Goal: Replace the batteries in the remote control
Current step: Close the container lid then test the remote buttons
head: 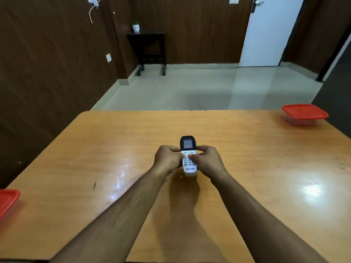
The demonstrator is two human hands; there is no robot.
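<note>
A white remote control with a black top sits near the middle of the wooden bench. The left hand and the right hand grip its two sides, fingers clamped on it, buttons facing up.

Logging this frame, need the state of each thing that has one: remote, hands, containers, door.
remote control: face up, screen blank, held from both sides; battery cover not visible.
left hand: shut on remote control.
right hand: shut on remote control.
far red-lidded container: lid on.
near red-lidded container: lid on, partly out of frame.
white door: closed.
</note>
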